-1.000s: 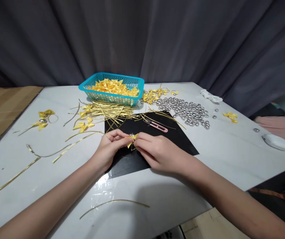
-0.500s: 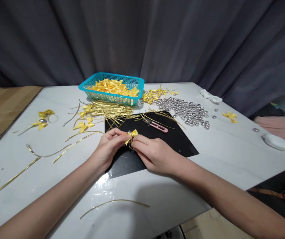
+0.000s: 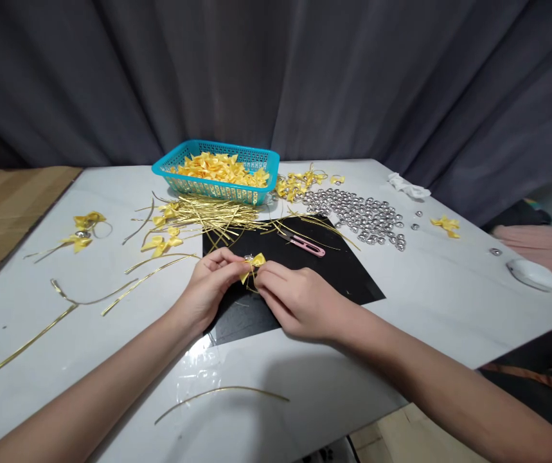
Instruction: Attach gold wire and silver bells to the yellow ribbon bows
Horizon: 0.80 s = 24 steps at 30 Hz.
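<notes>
Over a black mat (image 3: 353, 276), my left hand (image 3: 213, 283) pinches a yellow ribbon bow (image 3: 259, 260) between thumb and fingers. A small silvery piece shows at the bow's top. My right hand (image 3: 295, 296) is closed close against the bow's right side, its fingertips on a thin gold twist tie (image 3: 250, 289) that loops below the bow. Part of the tie is hidden by the fingers. Beyond my right hand, pink-handled thread snips (image 3: 309, 246) lie on the mat.
A blue basket (image 3: 160, 168) of yellow bows stands at the back, with a heap of gold ties (image 3: 213, 212) before it. Silver bell-like pieces (image 3: 367, 215) spread to the right. A white computer mouse (image 3: 533, 274) lies near the right edge, cardboard (image 3: 10, 206) at left.
The bow has turned and shifted slightly left and down. My right fingertips have drawn a little to the right, and more of the gold tie's loop shows below the bow.
</notes>
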### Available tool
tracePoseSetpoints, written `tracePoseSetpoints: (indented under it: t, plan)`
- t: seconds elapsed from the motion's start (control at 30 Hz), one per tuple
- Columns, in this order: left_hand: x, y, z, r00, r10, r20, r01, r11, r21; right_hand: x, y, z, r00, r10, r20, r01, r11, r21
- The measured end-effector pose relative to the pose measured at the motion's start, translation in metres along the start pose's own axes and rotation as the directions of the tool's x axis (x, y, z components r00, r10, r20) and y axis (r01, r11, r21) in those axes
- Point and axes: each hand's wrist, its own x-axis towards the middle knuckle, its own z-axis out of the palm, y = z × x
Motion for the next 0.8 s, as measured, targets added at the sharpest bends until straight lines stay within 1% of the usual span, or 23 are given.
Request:
tracePoseSetpoints:
  t: [0.1,0.2,0.23,0.3,0.43,0.5,0.6,0.63,0.67,0.8]
  plan:
    - [0.0013,-0.0014,-0.0013,1.000,0.014,0.014,-0.015,1.000,0.015,0.0007,0.0002,-0.0041,0.991,0.070,-0.112,-0.065,0.997,0.047]
    - [0.0010,-0.0029,-0.0030,0.999,0.025,0.048,-0.027,0.999,0.047,0.0020,0.0035,-0.0078,0.959,0.114,-0.260,-0.094,0.992,0.088]
    - [0.0005,-0.0033,-0.0036,0.998,0.026,0.062,-0.030,0.998,0.060,0.0024,0.0049,-0.0083,0.949,0.120,-0.291,-0.094,0.990,0.103]
    - [-0.0008,-0.0042,-0.0046,0.995,0.027,0.093,-0.035,0.996,0.082,0.0030,0.0069,-0.0080,0.939,0.134,-0.317,-0.093,0.986,0.141]
    - [-0.0024,-0.0060,-0.0056,0.988,0.033,0.150,-0.053,0.991,0.126,0.0043,0.0063,-0.0056,0.941,0.171,-0.293,-0.099,0.965,0.244]
    - [-0.0020,-0.0070,-0.0058,0.984,0.043,0.173,-0.069,0.986,0.151,0.0056,0.0042,-0.0059,0.936,0.228,-0.269,-0.132,0.934,0.331]
    - [-0.0011,-0.0081,-0.0061,0.983,0.052,0.177,-0.081,0.983,0.163,0.0078,0.0010,-0.0081,0.900,0.390,-0.194,-0.247,0.824,0.510]
    - [-0.0009,-0.0082,-0.0063,0.983,0.051,0.176,-0.080,0.983,0.165,0.0084,0.0003,-0.0088,0.889,0.425,-0.172,-0.274,0.793,0.544]
    - [-0.0010,-0.0082,-0.0064,0.982,0.047,0.180,-0.078,0.982,0.170,0.0088,-0.0003,-0.0092,0.883,0.440,-0.163,-0.286,0.781,0.555]
    - [-0.0028,-0.0068,-0.0069,0.970,0.014,0.244,-0.063,0.979,0.195,0.0091,-0.0004,-0.0079,0.895,0.416,-0.158,-0.287,0.810,0.512]
